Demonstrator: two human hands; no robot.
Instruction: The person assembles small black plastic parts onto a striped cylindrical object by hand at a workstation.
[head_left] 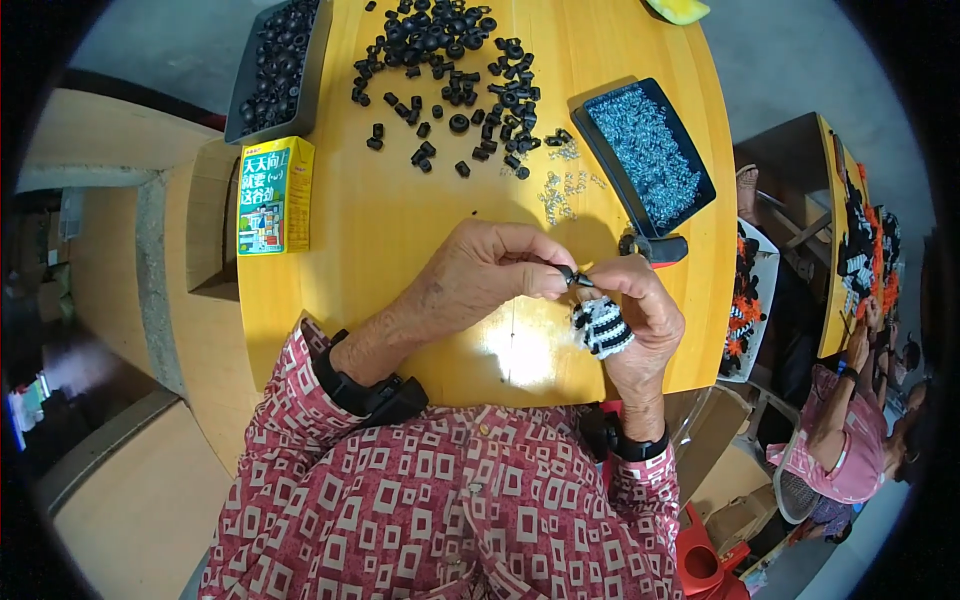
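Over the near part of the table, my left hand [497, 268] pinches a small black plastic part [566, 273] between thumb and finger. Its tip meets my right hand [640, 305], which is closed on a second small black piece [585, 281]. Whether the two pieces are joined, I cannot tell. A black-and-white striped knitted cover [603, 327] sits at the fingers of my right hand. Farther off lie many loose black plastic parts [458, 122], some round and some barrel-shaped. Small metal springs [560, 195] are scattered beside a dark tray [710, 190] filled with more of them.
A grey bin [238, 128] of black parts stands at the far left, behind a yellow-green carton [300, 200]. Beyond my right hand lies a black-and-red tool [668, 250]. On the right, another person [845, 425] works at a second table [832, 290] holding orange, black and white pieces.
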